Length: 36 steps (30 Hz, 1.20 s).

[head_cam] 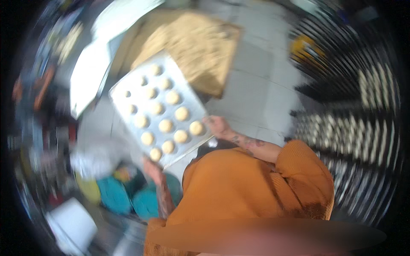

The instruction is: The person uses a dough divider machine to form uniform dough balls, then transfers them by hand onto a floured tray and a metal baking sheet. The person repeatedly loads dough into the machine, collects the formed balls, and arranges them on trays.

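A metal baking tray [195, 112] is held up in front of me, tilted across the view. Several round pale dough pieces [165, 125] lie on it in rows, spaced apart. My left hand [153, 169] grips the tray's near left corner. At the near right corner, my right hand [217, 126] is closed on the rim. Beyond the tray's far side, partly hidden by it, stands a large open box [231, 64] holding a light brown crumbly or powdery mass [192, 44]. Motion blur softens the picture.
On the right stands a rack [349, 108] with many closely spaced tiers, some bearing pale pieces. Teal round containers [115, 195] and a whitish plastic bag [93, 163] are at lower left. A white panel-like thing [88, 76] is at upper left. Pale tiles [253, 96] cover the floor.
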Each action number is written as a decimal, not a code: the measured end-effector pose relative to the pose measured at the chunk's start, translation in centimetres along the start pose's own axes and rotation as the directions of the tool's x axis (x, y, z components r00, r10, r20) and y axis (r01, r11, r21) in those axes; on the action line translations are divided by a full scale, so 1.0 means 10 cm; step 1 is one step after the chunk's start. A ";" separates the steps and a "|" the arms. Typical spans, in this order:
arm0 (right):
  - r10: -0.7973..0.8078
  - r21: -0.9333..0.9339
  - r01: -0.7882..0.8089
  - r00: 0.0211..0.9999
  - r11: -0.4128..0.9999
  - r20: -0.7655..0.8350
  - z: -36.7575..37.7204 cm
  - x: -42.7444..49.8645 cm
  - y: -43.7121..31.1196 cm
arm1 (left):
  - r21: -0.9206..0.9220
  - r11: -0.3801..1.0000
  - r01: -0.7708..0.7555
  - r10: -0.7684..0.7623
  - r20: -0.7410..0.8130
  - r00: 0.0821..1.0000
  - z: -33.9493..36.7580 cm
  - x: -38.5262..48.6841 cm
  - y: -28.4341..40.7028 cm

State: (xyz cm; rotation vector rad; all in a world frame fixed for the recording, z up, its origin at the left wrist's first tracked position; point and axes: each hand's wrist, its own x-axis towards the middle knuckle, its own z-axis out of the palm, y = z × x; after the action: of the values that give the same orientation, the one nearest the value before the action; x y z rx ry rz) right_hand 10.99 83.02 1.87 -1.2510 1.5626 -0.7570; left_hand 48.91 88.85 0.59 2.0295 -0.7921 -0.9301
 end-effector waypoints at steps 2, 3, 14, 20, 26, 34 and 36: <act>0.069 0.080 -0.063 0.995 0.995 -0.066 -0.48 -0.20 -0.19 | -0.110 0.970 -0.215 0.224 0.077 0.971 0.34 -0.07 0.45; 0.112 0.098 -0.104 0.990 0.990 -0.085 -0.72 -0.33 -0.29 | -0.157 0.977 -0.147 0.174 0.181 0.968 0.43 -0.10 0.71; 0.033 0.541 0.233 0.899 0.808 -0.437 -3.29 -1.21 -0.23 | -0.352 0.871 -0.343 0.490 0.676 0.550 3.31 -0.94 3.41; -0.059 0.530 0.424 0.818 0.735 -0.572 -4.69 -2.06 -0.34 | -0.463 0.877 -0.133 0.481 0.841 0.246 5.05 -2.18 4.85; -0.075 0.248 0.606 0.456 0.756 -0.887 -5.69 -2.47 -0.84 | -0.429 0.894 -0.129 0.417 0.902 -0.108 6.16 -3.51 6.23; 0.007 -0.030 0.601 -0.059 0.799 -0.998 -6.68 -2.39 -1.39 | -0.515 0.850 -0.113 0.367 0.731 -0.575 7.57 -5.01 7.76; 0.058 -0.071 0.619 -0.185 0.782 -0.981 -6.97 -2.30 -1.46 | -0.501 0.854 -0.139 0.326 0.725 -0.606 7.96 -5.43 8.08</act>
State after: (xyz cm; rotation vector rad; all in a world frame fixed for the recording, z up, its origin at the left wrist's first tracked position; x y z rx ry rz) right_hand -48.47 94.24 45.81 -0.4068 1.8655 -2.8367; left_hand -62.72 58.38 49.88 -0.1970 -1.9877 -2.3195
